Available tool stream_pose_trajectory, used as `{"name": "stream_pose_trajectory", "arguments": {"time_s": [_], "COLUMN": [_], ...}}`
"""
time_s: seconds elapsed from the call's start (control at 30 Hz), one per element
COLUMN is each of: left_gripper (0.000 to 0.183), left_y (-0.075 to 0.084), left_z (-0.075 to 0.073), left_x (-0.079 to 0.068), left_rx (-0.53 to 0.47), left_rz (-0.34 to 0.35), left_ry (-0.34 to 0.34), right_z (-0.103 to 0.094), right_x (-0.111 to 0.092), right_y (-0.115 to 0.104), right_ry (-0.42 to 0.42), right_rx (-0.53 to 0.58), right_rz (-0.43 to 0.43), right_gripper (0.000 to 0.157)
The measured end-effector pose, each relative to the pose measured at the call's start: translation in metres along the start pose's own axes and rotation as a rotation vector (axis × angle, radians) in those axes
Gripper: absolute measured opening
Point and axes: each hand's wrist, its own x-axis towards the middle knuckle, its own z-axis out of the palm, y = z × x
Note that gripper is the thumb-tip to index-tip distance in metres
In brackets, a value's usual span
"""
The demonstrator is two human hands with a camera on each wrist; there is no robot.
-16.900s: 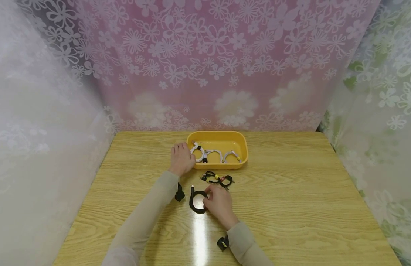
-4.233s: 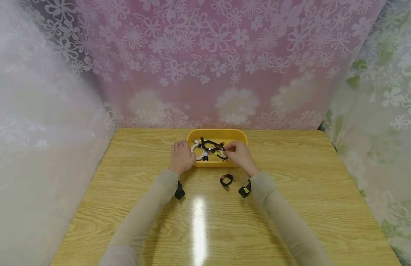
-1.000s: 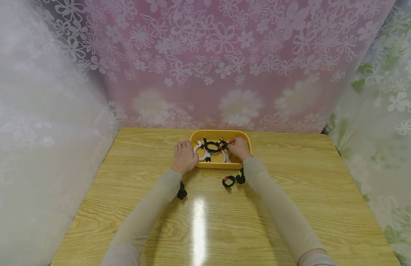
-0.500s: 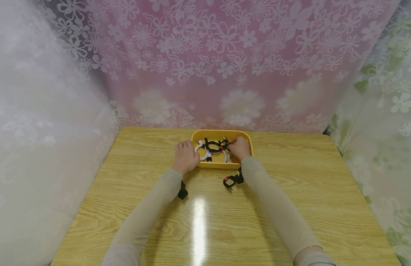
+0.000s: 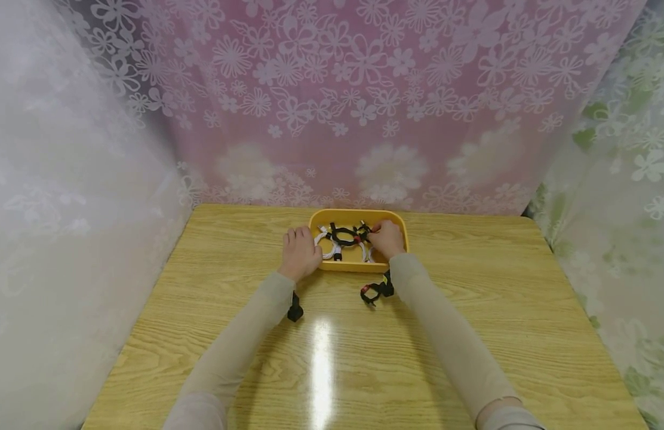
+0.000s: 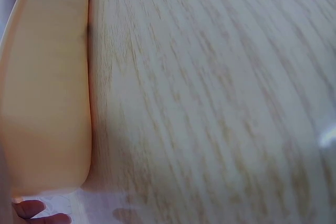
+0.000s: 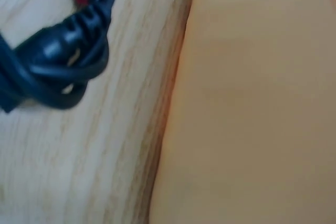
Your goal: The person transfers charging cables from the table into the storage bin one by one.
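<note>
A yellow plastic bin (image 5: 359, 267) stands at the far side of the wooden table, with white and black coiled cables inside. My left hand (image 5: 300, 254) holds its left front corner, thumb at the rim and fingers along the outer side. Inside the bin's right part, my right hand (image 5: 387, 240) pinches a small black cable (image 5: 365, 232); the fingertips are partly hidden. A larger black cable coil (image 5: 343, 237) lies beside it, over white cable coils (image 5: 328, 251). On the table before the bin is a black cable with a red tie (image 5: 370, 294), seen closely as a black cable (image 7: 58, 56) in the right wrist view.
Black wrist cameras hang under both sleeves; the right one (image 5: 387, 285) is close to the red-tied cable. Wood-grain table (image 5: 332, 358) extends toward me. A pink floral curtain (image 5: 332, 119) hangs behind it, with pale curtains at both sides.
Since the oldest frame, the large black coil and a yellow-tied black cable have gone from the table into the bin. Over the last half second the hands barely move.
</note>
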Motion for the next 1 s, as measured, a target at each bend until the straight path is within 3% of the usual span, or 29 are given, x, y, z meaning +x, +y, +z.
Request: {"name": "stream_pose_trajectory", "arguments": {"time_s": [0.53, 1.0], "left_gripper": [0.034, 0.033], "left_y": [0.001, 0.004], "left_z": [-0.001, -0.005], "left_x": [0.0, -0.004], "left_rx": [-0.012, -0.035], "left_rz": [0.0, 0.004], "left_ry": [0.013, 0.02], "right_z": [-0.011, -0.022], "right_x": [-0.007, -0.018], "right_y": [-0.008, -0.015], "right_ry": [-0.084, -0.069], "right_rx": [-0.049, -0.058], "right_rz": [-0.004, -0.083], "right_gripper": [0.042, 0.044]}}
